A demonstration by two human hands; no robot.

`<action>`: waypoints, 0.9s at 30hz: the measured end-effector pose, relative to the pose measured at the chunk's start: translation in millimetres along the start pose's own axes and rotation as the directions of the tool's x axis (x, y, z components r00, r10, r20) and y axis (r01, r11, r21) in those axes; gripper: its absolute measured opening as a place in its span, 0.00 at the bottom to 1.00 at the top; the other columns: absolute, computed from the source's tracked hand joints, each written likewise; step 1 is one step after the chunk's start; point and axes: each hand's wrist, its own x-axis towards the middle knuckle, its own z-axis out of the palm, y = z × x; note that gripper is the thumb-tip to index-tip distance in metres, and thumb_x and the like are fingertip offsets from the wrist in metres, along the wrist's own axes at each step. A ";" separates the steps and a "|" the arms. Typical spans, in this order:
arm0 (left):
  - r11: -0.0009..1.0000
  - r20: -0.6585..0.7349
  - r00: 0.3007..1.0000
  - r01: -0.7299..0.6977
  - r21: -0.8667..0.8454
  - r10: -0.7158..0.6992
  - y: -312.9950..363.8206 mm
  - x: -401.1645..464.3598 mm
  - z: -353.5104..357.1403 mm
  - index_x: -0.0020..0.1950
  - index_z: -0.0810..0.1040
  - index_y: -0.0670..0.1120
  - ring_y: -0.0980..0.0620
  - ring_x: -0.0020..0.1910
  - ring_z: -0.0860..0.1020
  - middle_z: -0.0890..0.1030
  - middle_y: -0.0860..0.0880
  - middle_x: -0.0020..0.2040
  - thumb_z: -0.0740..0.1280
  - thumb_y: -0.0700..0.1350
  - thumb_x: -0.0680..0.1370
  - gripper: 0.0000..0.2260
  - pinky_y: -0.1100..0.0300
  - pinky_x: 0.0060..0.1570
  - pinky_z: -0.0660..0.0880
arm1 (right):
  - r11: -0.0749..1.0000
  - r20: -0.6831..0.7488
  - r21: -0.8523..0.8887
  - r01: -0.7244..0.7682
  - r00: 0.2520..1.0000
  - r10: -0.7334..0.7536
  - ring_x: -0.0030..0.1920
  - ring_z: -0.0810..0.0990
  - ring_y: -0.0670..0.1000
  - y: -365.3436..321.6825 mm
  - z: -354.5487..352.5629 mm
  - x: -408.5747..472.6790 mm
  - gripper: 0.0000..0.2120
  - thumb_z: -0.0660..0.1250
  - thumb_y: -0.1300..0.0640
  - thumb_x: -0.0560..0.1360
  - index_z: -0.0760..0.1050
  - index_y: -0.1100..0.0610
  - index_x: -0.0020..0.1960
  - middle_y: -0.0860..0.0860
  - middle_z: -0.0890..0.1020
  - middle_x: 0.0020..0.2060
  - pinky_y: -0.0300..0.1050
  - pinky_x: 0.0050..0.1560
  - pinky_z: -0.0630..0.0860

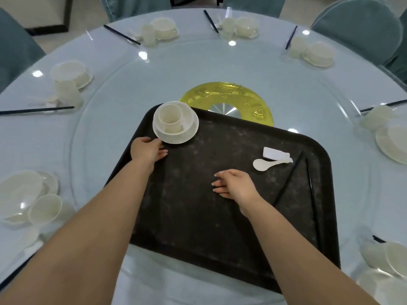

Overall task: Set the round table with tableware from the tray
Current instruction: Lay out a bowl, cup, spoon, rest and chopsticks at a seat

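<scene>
A black tray (220, 216) lies on the round table's glass turntable in front of me. At its far left corner stands a white stack (176, 122): a cup in a bowl on a small plate. My left hand (147, 149) lies at the tray's left edge, fingers straight, just below that plate. My right hand (233, 183) hovers over the tray's middle with relaxed fingers and holds nothing. A white spoon (263, 164), a white chopstick rest (275, 154) and a pair of dark chopsticks (290, 179) lie on the tray's right side.
Several place settings with white plates, bowls, cups and dark chopsticks ring the light blue table (110, 95). A gold disc (226, 100) marks the turntable's centre. Grey-blue chairs (356, 29) stand around the far side.
</scene>
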 end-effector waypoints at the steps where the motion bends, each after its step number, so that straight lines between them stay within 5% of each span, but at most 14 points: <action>1: 0.999 0.016 1.000 -0.020 0.040 0.019 3.8 4.2 2.9 0.71 0.65 0.40 0.45 0.39 0.83 0.79 0.41 0.46 0.68 0.39 0.78 0.23 0.57 0.37 0.81 | 1.000 0.001 0.001 -0.001 1.000 0.001 0.40 0.83 0.51 -0.7 0.6 3.2 0.08 0.62 0.57 0.79 0.79 0.56 0.48 0.55 0.84 0.42 0.39 0.40 0.77; 4: 0.990 0.048 0.998 -0.037 0.136 0.030 15.3 13.6 8.6 0.71 0.65 0.40 0.46 0.38 0.83 0.79 0.39 0.52 0.68 0.39 0.78 0.23 0.59 0.32 0.80 | 1.000 -0.005 0.003 0.010 1.000 -0.010 0.42 0.84 0.51 -1.7 0.4 9.4 0.08 0.62 0.57 0.79 0.80 0.56 0.49 0.55 0.85 0.44 0.39 0.40 0.79; 8: 0.980 0.070 0.998 -0.020 0.197 0.006 19.2 14.2 8.5 0.69 0.67 0.41 0.48 0.36 0.83 0.78 0.42 0.48 0.65 0.34 0.78 0.20 0.62 0.26 0.79 | 1.000 -0.013 -0.008 0.030 0.999 -0.030 0.42 0.84 0.51 2.6 -0.1 10.1 0.08 0.62 0.57 0.79 0.80 0.56 0.49 0.55 0.85 0.43 0.39 0.41 0.79; 18: 0.988 0.255 0.954 0.150 0.048 -0.157 -7.6 -66.9 -27.8 0.59 0.74 0.40 0.45 0.42 0.84 0.80 0.38 0.50 0.63 0.31 0.77 0.12 0.58 0.36 0.82 | 0.999 -0.033 0.026 0.036 0.999 -0.035 0.39 0.83 0.50 14.0 1.0 -24.1 0.11 0.61 0.56 0.81 0.73 0.53 0.62 0.55 0.84 0.45 0.42 0.41 0.80; 22: 0.992 0.305 0.946 0.085 0.093 -0.109 -22.7 -117.8 -56.6 0.55 0.75 0.45 0.46 0.42 0.85 0.82 0.40 0.50 0.66 0.34 0.78 0.09 0.57 0.38 0.82 | 0.998 -0.015 0.024 0.062 0.998 -0.062 0.41 0.84 0.51 14.9 6.9 -55.4 0.14 0.61 0.54 0.81 0.70 0.52 0.67 0.54 0.83 0.48 0.41 0.40 0.80; 27: 0.990 0.303 0.952 0.002 0.143 -0.045 -50.2 -182.9 -100.9 0.56 0.77 0.45 0.46 0.39 0.85 0.83 0.40 0.46 0.67 0.35 0.77 0.09 0.58 0.36 0.81 | 0.993 0.021 -0.026 0.118 0.993 -0.117 0.40 0.85 0.49 29.8 19.5 -106.3 0.10 0.62 0.55 0.80 0.74 0.53 0.60 0.54 0.84 0.46 0.40 0.39 0.79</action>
